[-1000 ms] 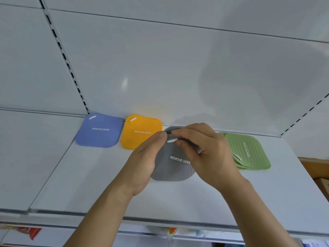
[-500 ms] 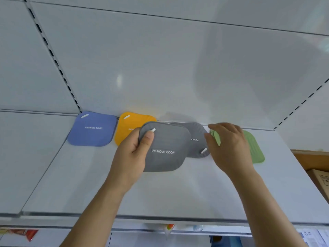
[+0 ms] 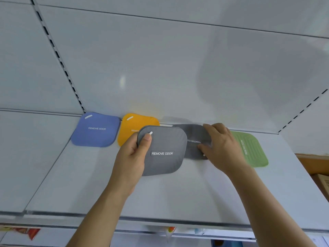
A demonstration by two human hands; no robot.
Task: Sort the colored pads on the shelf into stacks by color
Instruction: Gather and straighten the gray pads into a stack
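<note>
**Two grey pads, one in each hand, on a white shelf**

My left hand (image 3: 132,155) grips a flat grey rounded-square pad (image 3: 162,150) printed REMOVE ODOR, thumb pressed on its top face near the small white slot at the corner, fingers curled underneath. I hold it lifted and tilted toward me, so it overlaps the lower right part of the orange rounded-square pad (image 3: 135,124) behind it. My right hand (image 3: 223,146) pinches the right edge of a second grey pad (image 3: 195,139), which lies on the shelf near the back wall with its lettering turned upside down to me; the held pad covers its left side.

Along the back of the white metal shelf (image 3: 178,196) the colours run in a row: a blue rounded-square pad (image 3: 97,130) at the left, the orange one just beside it, the grey ones in the middle, and a ribbed green pad (image 3: 251,148) at the right, partly hidden by my right hand.

The shelf is smooth, glossy and pale, with a metal strip along its front edge. The white back panel (image 3: 160,68) rises behind it, crossed by seams and by dark slotted uprights at left and right. Below the front edge, blurred coloured packages show on a lower level, and a brown cardboard box (image 3: 320,177) sits at the far right.
</note>
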